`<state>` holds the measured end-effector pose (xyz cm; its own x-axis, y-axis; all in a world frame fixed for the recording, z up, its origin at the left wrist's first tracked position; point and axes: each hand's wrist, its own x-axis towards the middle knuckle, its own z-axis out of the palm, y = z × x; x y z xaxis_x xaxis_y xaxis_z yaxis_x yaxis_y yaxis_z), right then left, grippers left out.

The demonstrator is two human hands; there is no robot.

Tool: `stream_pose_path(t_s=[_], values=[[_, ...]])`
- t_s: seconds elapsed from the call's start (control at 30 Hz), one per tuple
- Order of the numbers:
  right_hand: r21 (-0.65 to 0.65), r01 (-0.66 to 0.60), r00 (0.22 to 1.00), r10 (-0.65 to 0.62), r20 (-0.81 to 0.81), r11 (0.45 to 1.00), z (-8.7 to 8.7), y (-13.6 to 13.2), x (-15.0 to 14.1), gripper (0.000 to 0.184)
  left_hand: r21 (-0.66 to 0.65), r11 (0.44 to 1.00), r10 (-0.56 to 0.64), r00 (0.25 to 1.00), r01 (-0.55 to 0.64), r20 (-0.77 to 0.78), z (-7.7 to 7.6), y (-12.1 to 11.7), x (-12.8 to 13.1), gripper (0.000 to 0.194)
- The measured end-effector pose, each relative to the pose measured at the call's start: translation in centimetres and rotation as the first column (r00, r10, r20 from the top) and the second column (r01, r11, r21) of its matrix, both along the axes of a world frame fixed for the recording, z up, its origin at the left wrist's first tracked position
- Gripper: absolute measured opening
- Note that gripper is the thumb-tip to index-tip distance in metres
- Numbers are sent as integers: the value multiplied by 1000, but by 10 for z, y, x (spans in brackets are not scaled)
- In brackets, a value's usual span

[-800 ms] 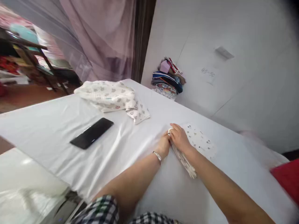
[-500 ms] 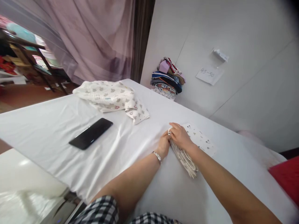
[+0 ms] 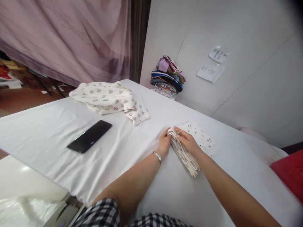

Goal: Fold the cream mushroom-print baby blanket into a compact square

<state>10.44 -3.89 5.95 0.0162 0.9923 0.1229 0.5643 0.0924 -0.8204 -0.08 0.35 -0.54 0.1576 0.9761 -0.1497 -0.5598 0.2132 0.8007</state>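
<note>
A folded cream patterned cloth stands on its edge between my hands, its stacked layers showing along the top. My left hand, with a silver bracelet at the wrist, grips the far end from the left. On the other side, the fingers of my right hand press against the same end. Beyond the right hand lies a flat white piece with small dark printed shapes, partly hidden by that hand. Farther left, a loose cream cloth with grey and coloured prints is crumpled on the table.
A black phone lies on the white-covered table. Folded clothes are piled by the wall beyond the far edge. Paper notes hang on the wall. A red object sits at the right edge, a pink curtain behind.
The right hand has shifted from over the top of the folded cloth to its right side, uncovering the far end's layers. The left hand still grips it. The view has shifted slightly.
</note>
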Motion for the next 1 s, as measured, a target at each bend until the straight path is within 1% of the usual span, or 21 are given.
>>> stream_pose_path(t_s=[0.07, 0.1, 0.17, 0.2, 0.27, 0.33, 0.4, 0.43, 0.53, 0.6, 0.63, 0.7, 0.73, 0.8, 0.83, 0.87, 0.9, 0.93, 1.0], values=[[31, 80, 976, -85, 198, 996, -4, -23, 9, 45, -45, 998, -36, 999, 36, 5, 0, 1, 0, 30], [57, 89, 940, -102, 326, 994, -8, -38, 13, 48, -72, 996, -54, 998, 55, 19, 1, 2, 0, 28], [91, 36, 828, -81, 555, 995, -22, -69, 21, 53, -124, 989, -71, 996, 76, 50, 2, 3, 0, 28], [102, 4, 767, -68, 638, 995, -30, -85, 23, 55, -154, 985, -69, 996, 77, 60, 3, 3, 0, 28], [123, -35, 671, -68, 738, 992, -45, -110, 24, 58, -206, 976, -57, 997, 67, 53, 4, 4, 1, 28], [158, -46, 631, -94, 770, 986, -55, -125, 22, 59, -231, 971, -53, 998, 58, 25, 5, 5, 2, 27], [177, -48, 633, -107, 767, 983, -57, -128, 20, 60, -218, 974, -64, 998, 60, -15, 5, 6, 1, 26], [177, -53, 643, -102, 759, 983, -55, -128, 20, 60, -190, 980, -77, 995, 63, -68, 5, 6, 1, 27], [179, -73, 689, -80, 720, 981, -46, -127, 23, 62, -55, 995, -91, 945, 78, -313, 5, 9, -4, 28], [231, -51, 716, -126, 687, 971, -42, -130, 25, 61, 25, 996, -64, 901, 83, -430, 5, 11, -8, 28], [268, -28, 720, -167, 673, 963, -41, -133, 26, 59, 53, 995, -46, 888, 79, -457, 6, 11, -11, 27], [311, 2, 712, -220, 667, 950, -43, -140, 25, 56, 115, 991, -6, 872, 71, -490, 6, 13, -17, 28], [304, -1, 705, -215, 675, 953, -45, -143, 25, 56, 172, 982, 26, 850, 77, -525, 7, 13, -19, 30], [250, -33, 710, -154, 688, 968, -49, -147, 23, 56, 314, 941, 106, 771, 126, -628, 7, 14, -24, 35], [228, -42, 722, -128, 680, 973, -51, -148, 23, 57, 378, 910, 151, 715, 169, -682, 7, 14, -26, 37], [228, -34, 742, -128, 658, 973, -51, -150, 23, 57, 426, 879, 194, 655, 214, -730, 7, 14, -27, 39], [249, -7, 765, -155, 625, 969, -51, -151, 25, 56, 454, 855, 229, 602, 251, -765, 7, 15, -28, 40], [288, 32, 789, -201, 581, 957, -51, -152, 26, 54, 466, 841, 251, 565, 274, -786, 7, 15, -29, 42], [379, 139, 821, -321, 473, 915, -50, -155, 31, 45, 493, 816, 297, 512, 302, -806, 7, 15, -31, 43]])
